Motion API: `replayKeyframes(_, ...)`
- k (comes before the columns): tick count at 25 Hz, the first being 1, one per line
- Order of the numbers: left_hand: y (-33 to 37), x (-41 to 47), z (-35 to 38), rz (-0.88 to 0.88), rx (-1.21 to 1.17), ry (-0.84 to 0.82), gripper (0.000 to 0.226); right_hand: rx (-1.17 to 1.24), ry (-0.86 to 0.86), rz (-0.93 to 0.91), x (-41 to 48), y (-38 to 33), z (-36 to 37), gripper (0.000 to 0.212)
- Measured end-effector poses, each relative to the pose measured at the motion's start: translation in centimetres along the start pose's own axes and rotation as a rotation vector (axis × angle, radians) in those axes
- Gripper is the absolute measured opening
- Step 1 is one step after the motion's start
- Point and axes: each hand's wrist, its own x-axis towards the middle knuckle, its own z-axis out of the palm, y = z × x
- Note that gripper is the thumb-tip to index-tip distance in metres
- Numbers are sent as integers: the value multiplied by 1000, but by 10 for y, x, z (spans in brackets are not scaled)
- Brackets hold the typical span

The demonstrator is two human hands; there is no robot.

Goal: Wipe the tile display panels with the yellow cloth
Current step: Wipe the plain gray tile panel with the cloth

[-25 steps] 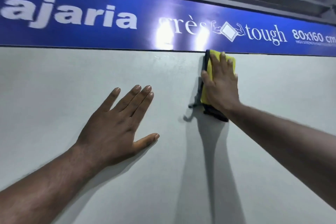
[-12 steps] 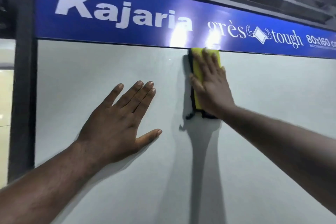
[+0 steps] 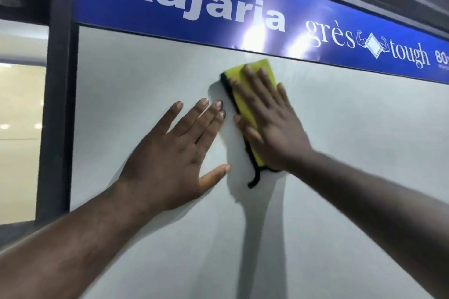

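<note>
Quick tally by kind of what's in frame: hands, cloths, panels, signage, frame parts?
Hands: 2, left hand flat on the panel, right hand flat on the cloth
Yellow cloth: 1
Tile panel: 1
Blue sign: 1
Dark frame post: 1
Total: 6

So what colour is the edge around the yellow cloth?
Black. The folded yellow cloth has a black border along its left side, seen best in the head view.
</note>
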Motion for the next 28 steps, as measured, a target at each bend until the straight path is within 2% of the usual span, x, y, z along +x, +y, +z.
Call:
replayKeyframes(2,-2,-7,-1,1,1,12,92,-6,-33,-50,-31,6,3,64)
replayKeyframes(7,-15,-24,-7,20,6,-35,94,150,35,388,10,29,-1,66)
replayKeyframes(9,-23,-27,-9,9,7,-41,96,99,42,303,26,1,1,65)
replayKeyframes(12,-54,-49,-18,-56,22,-53,99,0,-6,14,-5,-39,13,64)
replayKeyframes(13,-65,-60,-20,-72,22,-51,99,-13,-9,11,-18,-41,15,64)
replayKeyframes(14,-75,-71,-22,-80,16,-49,99,-10,10,65,-22,-41,17,65)
replayKeyframes(17,-97,-93,-25,-75,-10,-26,98,111,73,410,21,-55,16,66)
replayKeyframes(18,-102,-100,-25,-90,-28,-5,98,135,84,456,40,-71,16,65)
replayKeyframes(19,-105,-106,-22,-121,-54,27,97,118,91,427,54,-93,17,65)
replayKeyframes(22,-106,-128,-14,-257,-218,160,93,21,63,157,41,-158,28,64)
replayKeyframes(24,-98,-143,-8,-316,-360,207,90,4,10,103,10,-175,34,64)
replayKeyframes(26,-86,-157,-3,-379,-558,236,85,33,0,208,14,-167,31,64)
replayKeyframes(28,-78,-168,0,-443,-778,211,83,133,50,428,49,-165,25,63)
